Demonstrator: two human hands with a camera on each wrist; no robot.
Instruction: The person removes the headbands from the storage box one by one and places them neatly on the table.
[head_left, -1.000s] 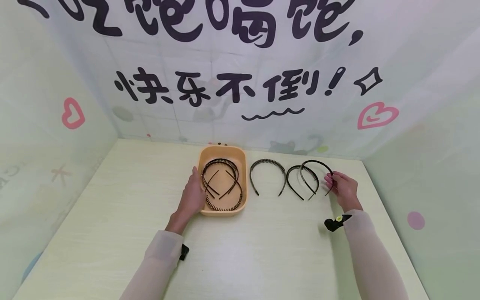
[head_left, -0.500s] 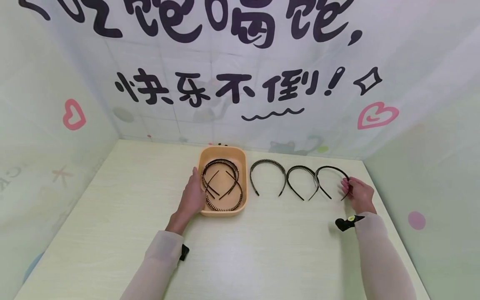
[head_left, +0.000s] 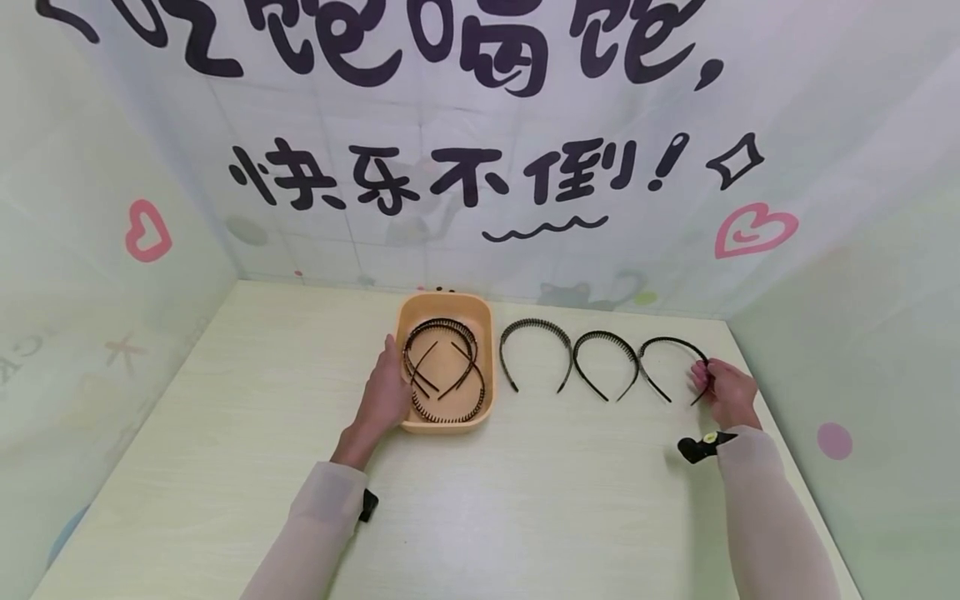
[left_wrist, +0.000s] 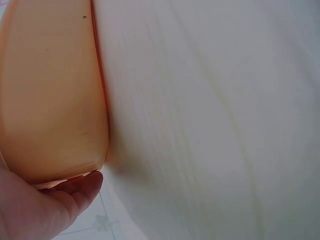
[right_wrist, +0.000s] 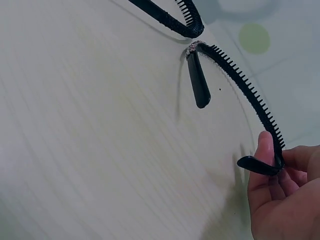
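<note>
In the head view my right hand (head_left: 732, 393) pinches the right arm of a black headband (head_left: 670, 340) at the right end of the row. The right wrist view shows the headband's toothed inner side (right_wrist: 250, 90) and one free tip pointing left, with my thumb and fingers around the lower bend. My left hand (head_left: 386, 390) holds the left side of an orange plastic tray (head_left: 487, 400); its fingers (left_wrist: 82, 192) touch the tray's outer wall in the left wrist view. Several black headbands (head_left: 450, 417) overlap inside the tray.
Left of the held headband lie a black headband (head_left: 606, 335) and a greyish toothed headband (head_left: 536, 322), side by side on the pale table (head_left: 525, 508). Printed cloth walls (head_left: 420, 242) enclose the table at the back and both sides.
My right hand has moved right and slightly toward me, carrying the headband off the neighbouring black one it overlapped. The left hand and the tray have stayed in place.
</note>
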